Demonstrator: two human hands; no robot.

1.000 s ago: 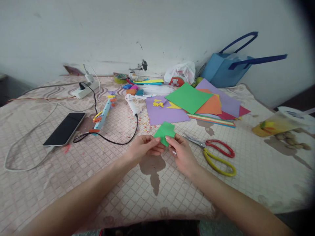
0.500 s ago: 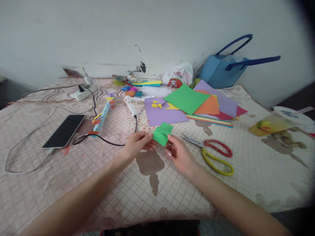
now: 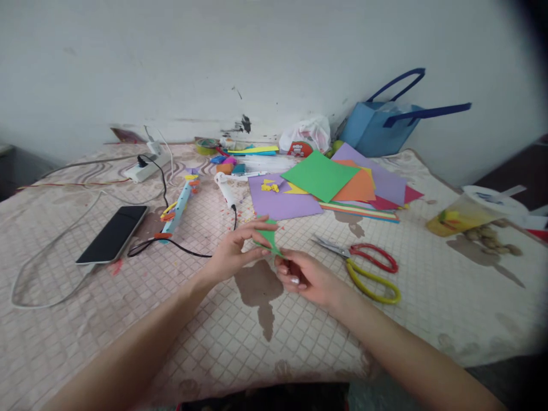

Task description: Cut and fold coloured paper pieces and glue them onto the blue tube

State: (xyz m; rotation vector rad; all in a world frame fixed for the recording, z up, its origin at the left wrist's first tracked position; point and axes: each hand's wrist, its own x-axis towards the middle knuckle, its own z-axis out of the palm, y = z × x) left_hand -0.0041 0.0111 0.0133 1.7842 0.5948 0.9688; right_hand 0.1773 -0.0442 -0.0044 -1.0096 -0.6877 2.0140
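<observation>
Between my two hands is a small piece of green paper (image 3: 268,234), creased and partly hidden by fingers. My left hand (image 3: 240,246) is closed on its left side, thumb below and fingers above. With thumb and fingertips, my right hand (image 3: 306,274) pinches the lower right corner of the paper. To the right of my right hand lie scissors (image 3: 349,251) with one red and one yellow handle, blades apart. Behind my left hand a white glue gun (image 3: 225,191) rests on the cloth with its black cord.
Coloured paper sheets (image 3: 321,176) are spread behind the hands. On the left are a phone (image 3: 113,234), a decorated light-blue strip (image 3: 177,208) and a power strip (image 3: 148,165). A drink cup (image 3: 454,214) stands right; a blue bag (image 3: 379,128) is at the wall.
The green paper has turned from nearly flat to edge-on and bent. My left fingers have moved over its top, and my right hand has shifted slightly left and down.
</observation>
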